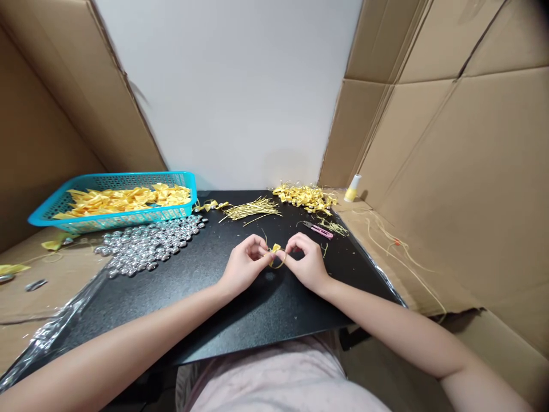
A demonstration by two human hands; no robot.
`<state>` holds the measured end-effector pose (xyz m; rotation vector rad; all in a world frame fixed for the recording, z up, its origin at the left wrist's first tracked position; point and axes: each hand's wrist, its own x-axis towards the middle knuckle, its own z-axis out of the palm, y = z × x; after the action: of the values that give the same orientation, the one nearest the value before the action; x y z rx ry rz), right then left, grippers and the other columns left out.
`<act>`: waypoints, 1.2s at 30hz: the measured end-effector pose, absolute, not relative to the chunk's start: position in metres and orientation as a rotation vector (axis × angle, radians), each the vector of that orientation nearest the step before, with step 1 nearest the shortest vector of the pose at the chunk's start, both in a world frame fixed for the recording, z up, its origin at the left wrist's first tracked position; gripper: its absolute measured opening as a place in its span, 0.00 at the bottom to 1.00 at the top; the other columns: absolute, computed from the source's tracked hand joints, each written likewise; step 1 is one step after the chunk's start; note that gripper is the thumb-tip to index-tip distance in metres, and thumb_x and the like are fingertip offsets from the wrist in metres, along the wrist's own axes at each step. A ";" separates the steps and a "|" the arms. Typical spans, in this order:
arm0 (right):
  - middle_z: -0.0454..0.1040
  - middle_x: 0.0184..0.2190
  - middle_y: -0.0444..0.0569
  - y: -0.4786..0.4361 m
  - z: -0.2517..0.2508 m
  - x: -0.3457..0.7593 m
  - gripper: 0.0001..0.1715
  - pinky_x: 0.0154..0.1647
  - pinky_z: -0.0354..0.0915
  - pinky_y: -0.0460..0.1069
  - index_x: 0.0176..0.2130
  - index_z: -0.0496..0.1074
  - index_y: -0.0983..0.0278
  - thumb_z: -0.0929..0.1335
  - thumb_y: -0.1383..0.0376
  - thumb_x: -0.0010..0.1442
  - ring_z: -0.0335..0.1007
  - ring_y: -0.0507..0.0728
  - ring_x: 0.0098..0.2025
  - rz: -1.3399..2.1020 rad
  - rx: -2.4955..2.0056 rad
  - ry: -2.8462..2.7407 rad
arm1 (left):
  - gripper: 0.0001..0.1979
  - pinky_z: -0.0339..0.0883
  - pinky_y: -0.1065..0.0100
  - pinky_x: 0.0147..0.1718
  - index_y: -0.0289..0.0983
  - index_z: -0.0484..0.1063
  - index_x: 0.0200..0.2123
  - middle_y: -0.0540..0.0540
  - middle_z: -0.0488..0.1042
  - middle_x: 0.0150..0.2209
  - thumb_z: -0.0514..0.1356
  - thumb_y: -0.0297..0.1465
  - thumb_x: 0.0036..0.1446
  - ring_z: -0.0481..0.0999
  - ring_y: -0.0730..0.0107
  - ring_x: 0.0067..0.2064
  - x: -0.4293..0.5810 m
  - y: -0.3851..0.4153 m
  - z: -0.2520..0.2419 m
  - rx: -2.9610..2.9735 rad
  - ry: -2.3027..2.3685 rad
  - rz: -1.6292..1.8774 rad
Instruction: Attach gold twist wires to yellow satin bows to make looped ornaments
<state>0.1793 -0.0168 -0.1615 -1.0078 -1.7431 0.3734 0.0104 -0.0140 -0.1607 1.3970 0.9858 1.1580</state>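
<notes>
A makeshift craft station is shown — a black surface (240, 320) walled in by cardboard (450, 171), ribbon heaped in a basket (51, 209).

A turquoise basket (51, 201) holds yellow ribbon pieces (124, 200); silver beads (148, 243) shine on the black desk (240, 309), beside pink snips (319, 230) and gold wires (253, 209).

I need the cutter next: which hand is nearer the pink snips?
Right. The right hand sits just below the pink snips, apart from them. The left hand is farther off to their left. Both pinch the small yellow ribbon piece.
</notes>
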 end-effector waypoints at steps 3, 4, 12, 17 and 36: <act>0.69 0.20 0.43 -0.018 -0.164 0.179 0.12 0.31 0.59 0.49 0.22 0.73 0.62 0.71 0.63 0.55 0.63 0.53 0.26 0.351 -1.018 -1.833 | 0.17 0.62 0.75 0.27 0.39 0.59 0.29 0.57 0.69 0.21 0.67 0.34 0.47 0.71 0.76 0.24 0.010 -0.013 -0.163 1.409 0.990 1.176; 0.70 0.20 0.43 -0.018 -0.166 0.179 0.09 0.31 0.59 0.49 0.26 0.76 0.61 0.70 0.63 0.57 0.63 0.52 0.26 0.343 -1.028 -1.866 | 0.17 0.62 0.75 0.26 0.39 0.58 0.28 0.57 0.69 0.21 0.67 0.34 0.47 0.71 0.76 0.24 0.011 -0.013 -0.163 1.432 0.996 1.178; 0.74 0.22 0.46 -0.016 -0.170 0.181 0.14 0.27 0.58 0.49 0.38 0.80 0.64 0.66 0.61 0.59 0.65 0.53 0.22 0.494 -1.169 -1.945 | 0.12 0.55 0.74 0.23 0.40 0.54 0.27 0.57 0.63 0.20 0.59 0.29 0.51 0.63 0.77 0.22 0.015 -0.028 -0.159 1.805 1.101 1.124; 0.75 0.23 0.48 -0.011 -0.166 0.185 0.12 0.28 0.60 0.50 0.29 0.79 0.62 0.66 0.62 0.56 0.68 0.56 0.26 0.616 -1.210 -2.034 | 0.11 0.55 0.73 0.25 0.39 0.57 0.26 0.56 0.63 0.21 0.59 0.25 0.46 0.62 0.76 0.23 0.015 -0.028 -0.158 1.923 1.157 1.074; 0.68 0.28 0.45 -0.011 -0.153 0.186 0.19 0.38 0.63 0.49 0.30 0.68 0.62 0.62 0.51 0.61 0.64 0.54 0.34 1.143 -0.963 -1.912 | 0.17 0.59 0.74 0.23 0.40 0.53 0.24 0.55 0.70 0.18 0.63 0.25 0.40 0.70 0.76 0.21 0.011 -0.008 -0.161 1.398 1.009 1.114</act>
<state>0.1862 -0.0110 -0.1533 -0.9628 -1.9116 1.1427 0.0114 -0.0084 -0.1613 1.3981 1.0091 1.1143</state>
